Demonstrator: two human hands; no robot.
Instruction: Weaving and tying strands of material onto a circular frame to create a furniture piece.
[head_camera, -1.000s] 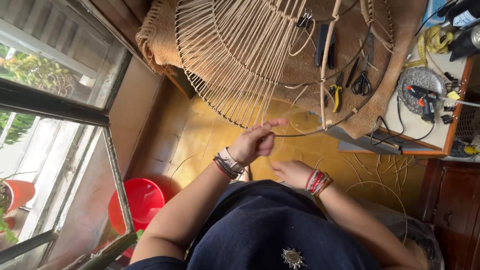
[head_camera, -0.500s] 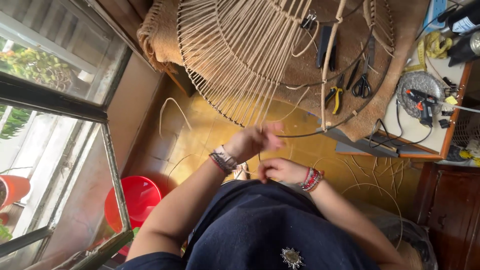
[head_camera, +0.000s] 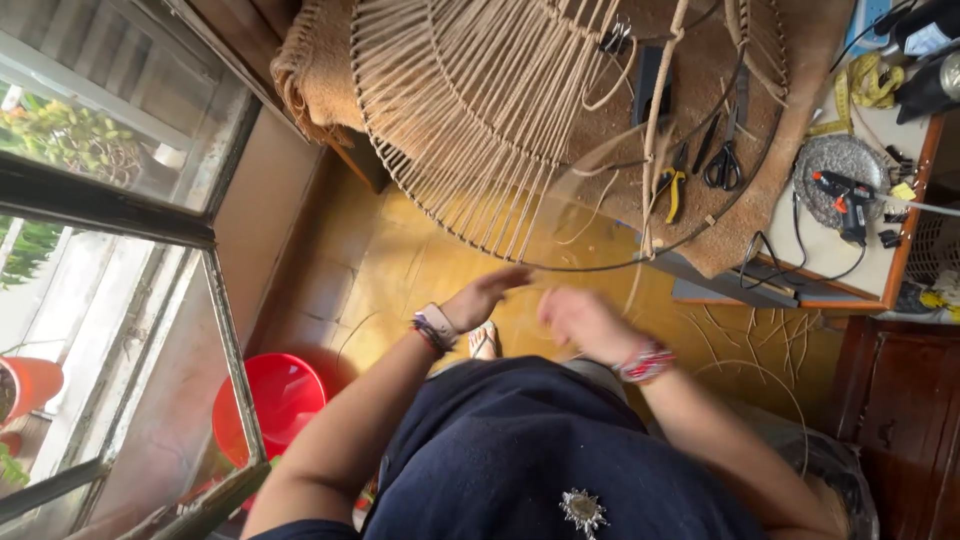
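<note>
Wire frame (head_camera: 560, 130): round dark metal hoop, wrapped with pale cord strands that run straight and close-set, fanning from upper centre down to the lower rim. It lies on a rough brown woven mat (head_camera: 330, 70) and overhangs the counter (head_camera: 820, 250) edge at upper centre of the frame; its lower rim hangs free above the yellow tiled floor (head_camera: 400, 270).

Left hand (head_camera: 485, 297), centre frame: fingers extended together toward the hoop's lower rim, just short of it; grip blurred, cannot tell if it pinches a strand. Right hand (head_camera: 580, 318), just right of it: loosely curled, motion-blurred, cannot tell what it holds.

A loose cord (head_camera: 655, 120) runs near-vertical, long axis top to bottom. Pliers (head_camera: 672, 190) and scissors (head_camera: 725, 165) lie on the mat inside the hoop. Red bucket (head_camera: 270, 400) lower left; open floor between it and the hands.
</note>
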